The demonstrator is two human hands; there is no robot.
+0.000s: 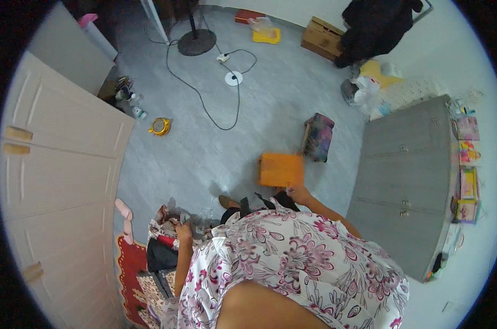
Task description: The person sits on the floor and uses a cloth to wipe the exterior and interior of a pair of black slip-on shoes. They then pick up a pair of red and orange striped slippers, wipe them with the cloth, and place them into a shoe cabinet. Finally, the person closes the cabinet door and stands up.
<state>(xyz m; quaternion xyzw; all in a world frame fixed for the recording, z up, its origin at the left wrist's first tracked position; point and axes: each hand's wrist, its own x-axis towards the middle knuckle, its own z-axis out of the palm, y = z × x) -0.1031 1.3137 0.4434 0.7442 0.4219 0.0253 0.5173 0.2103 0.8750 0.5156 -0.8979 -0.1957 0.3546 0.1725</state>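
Note:
My right hand is at the lower right corner of an orange box-like block and grips its near edge. The block is slightly blurred, and whether it rests on the floor cannot be told. Just beyond it stands a dark, colourfully patterned padded block. My left hand is low at my left side, over a heap of patterned clothes. A small greyish thing shows at its fingertips; it is too small to name, and I cannot tell whether the hand holds it.
A cable loops across the grey floor from a pedestal base to a power strip. A gold round clock-like object and a plastic bottle are leftward. Cabinets line the left; a grey cabinet stands right.

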